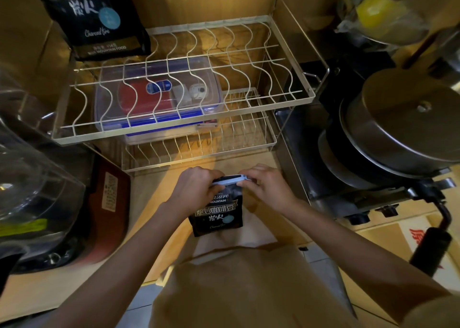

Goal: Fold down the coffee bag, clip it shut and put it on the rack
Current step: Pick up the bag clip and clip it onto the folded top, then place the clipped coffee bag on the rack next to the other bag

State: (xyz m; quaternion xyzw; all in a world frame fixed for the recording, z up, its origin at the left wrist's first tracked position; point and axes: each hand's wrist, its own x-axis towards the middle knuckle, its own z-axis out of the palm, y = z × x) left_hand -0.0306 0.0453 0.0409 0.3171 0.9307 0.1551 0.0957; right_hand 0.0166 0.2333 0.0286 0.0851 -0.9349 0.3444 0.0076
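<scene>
Now coffee bag (217,215) stands on near worktop (146,193), top folded down; left hand (196,191) and right hand (266,187) both closed on pale blue clip (230,180) across the fold, approx seated, can't tell if fully snapped; left: put bag on rack (184,131) beyond.

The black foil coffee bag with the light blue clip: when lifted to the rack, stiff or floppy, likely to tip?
The black foil coffee bag looks creased and part-empty, so probably soft-sided. The light blue clip along its folded top likely stiffens that edge. On the white wire rack it may lean.
</scene>
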